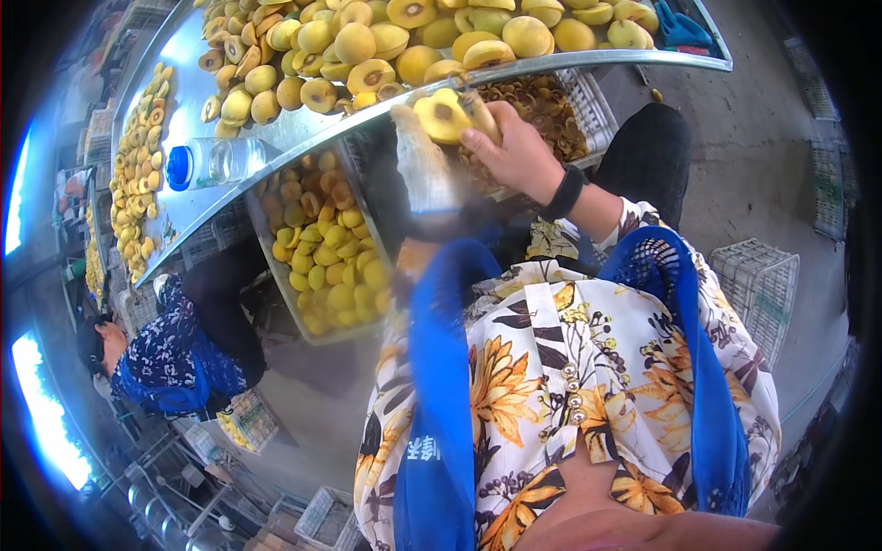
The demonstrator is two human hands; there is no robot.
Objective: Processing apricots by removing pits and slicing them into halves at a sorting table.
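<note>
My right hand, bare with a dark band at the wrist, is closed on a cut yellow fruit half with a brown hollow in its middle. A pale brown item beside the fruit is too unclear to name. My left hand, in a whitish glove, is upright beside the fruit, smeared by motion, so its grip is unclear. Both are just below the metal table's rim. Behind them, a white crate holds brown pits and scraps. A clear tub of yellow fruit halves stands to the left.
Fruit piles lie on the table, with a blue-capped bottle and blue gloves. A co-worker is bent at the left. A white crate sits on the floor at my right.
</note>
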